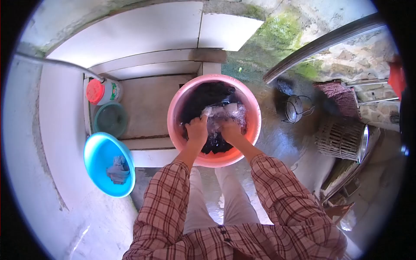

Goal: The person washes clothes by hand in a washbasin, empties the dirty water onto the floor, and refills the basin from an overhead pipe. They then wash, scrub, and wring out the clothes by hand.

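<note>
A pink basin (174,143) holds water and wet laundry. Dark cloth (208,93) fills its far side, and more dark cloth lies at the near side between my wrists. Across the middle, a pale wet cloth (232,108) shows through the rippling water. My left hand (197,130) is closed at the basin's left, its fingertips on a pale end of this cloth. Farther right, my right hand (229,129) dips into the water against the pale cloth, its fingers hidden by water and fabric.
A blue basin (93,162) with grey cloth (118,170) stands at left. Behind it are a green basin (110,120) and a red-lidded bucket (96,91) in a tiled trough (149,102). At right are a metal stand (294,108) and a woven basket (338,141).
</note>
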Demonstrator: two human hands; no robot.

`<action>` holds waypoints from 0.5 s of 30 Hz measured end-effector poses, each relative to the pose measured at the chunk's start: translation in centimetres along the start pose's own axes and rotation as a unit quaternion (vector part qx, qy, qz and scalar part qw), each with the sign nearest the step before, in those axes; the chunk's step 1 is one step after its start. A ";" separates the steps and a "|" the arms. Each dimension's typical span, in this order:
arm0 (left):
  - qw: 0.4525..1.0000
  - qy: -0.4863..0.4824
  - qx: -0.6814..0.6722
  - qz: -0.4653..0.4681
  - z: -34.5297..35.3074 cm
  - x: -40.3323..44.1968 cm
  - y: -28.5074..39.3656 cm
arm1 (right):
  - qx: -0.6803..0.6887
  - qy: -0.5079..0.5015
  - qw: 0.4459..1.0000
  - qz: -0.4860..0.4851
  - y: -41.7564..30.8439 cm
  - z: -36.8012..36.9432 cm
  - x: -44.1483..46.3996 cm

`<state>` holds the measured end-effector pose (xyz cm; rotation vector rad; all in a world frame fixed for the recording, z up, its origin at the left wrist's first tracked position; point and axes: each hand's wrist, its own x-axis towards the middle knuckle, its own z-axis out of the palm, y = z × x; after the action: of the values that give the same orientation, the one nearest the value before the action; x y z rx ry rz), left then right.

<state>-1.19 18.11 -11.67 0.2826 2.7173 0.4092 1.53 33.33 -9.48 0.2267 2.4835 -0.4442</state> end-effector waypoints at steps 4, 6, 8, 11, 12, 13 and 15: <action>0.998 -0.038 0.043 0.036 -4.3 -1.8 0.0 | 0.057 0.241 0.956 -0.159 2.8 -1.9 -2.9; 0.997 0.033 -0.066 0.021 -7.1 -3.3 0.5 | 0.216 0.180 0.956 -0.087 1.3 -6.6 -6.6; 0.982 0.107 -0.153 0.021 -10.8 -4.0 1.3 | 0.494 0.129 0.860 -0.022 0.0 -9.4 -9.0; 0.942 0.154 -0.297 0.039 -16.2 -5.2 3.4 | 0.648 0.170 0.738 -0.083 -1.4 -12.4 -12.1; 0.918 0.140 -0.368 0.044 -18.6 -5.9 4.6 | 0.660 0.180 0.725 -0.081 -2.1 -13.8 -13.0; 0.890 0.122 -0.436 0.048 -20.8 -6.8 5.9 | 0.673 0.188 0.711 -0.074 -2.8 -15.4 -14.2; 0.822 0.107 -0.550 0.101 -24.2 -7.8 8.7 | 0.696 0.164 0.691 -0.102 -4.4 -19.4 -16.8</action>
<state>-2.44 18.46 15.17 0.1816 2.1507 2.0201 3.58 35.28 16.34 0.6371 1.8744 -2.4981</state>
